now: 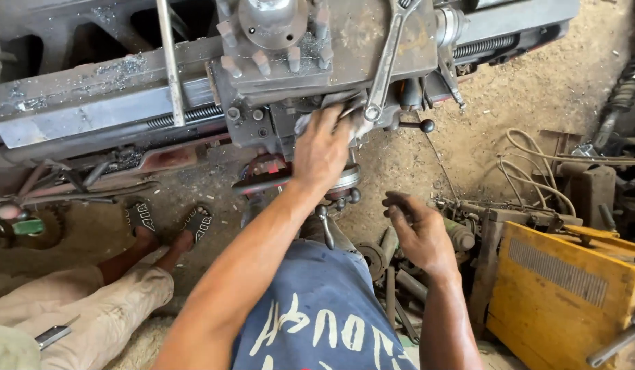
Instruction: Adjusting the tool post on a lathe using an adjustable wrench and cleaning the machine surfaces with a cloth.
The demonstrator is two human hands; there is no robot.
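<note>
While pressing a crumpled pale rag (352, 123) under curled left hand (322, 147) fingers against the lathe carriage (331, 62) front, just below the big spanner (386, 62), mid-wipe by the look; right hand (420, 236) hanging half-open, empty, nearer; probably more rubbing across that greasy face next.

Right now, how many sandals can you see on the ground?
2. The left sandal and the right sandal sit side by side on the dirt below the lathe, on another person's feet, left of the left hand. None seem hidden.

Two hands (321, 147), one wrench (386, 58)
</note>
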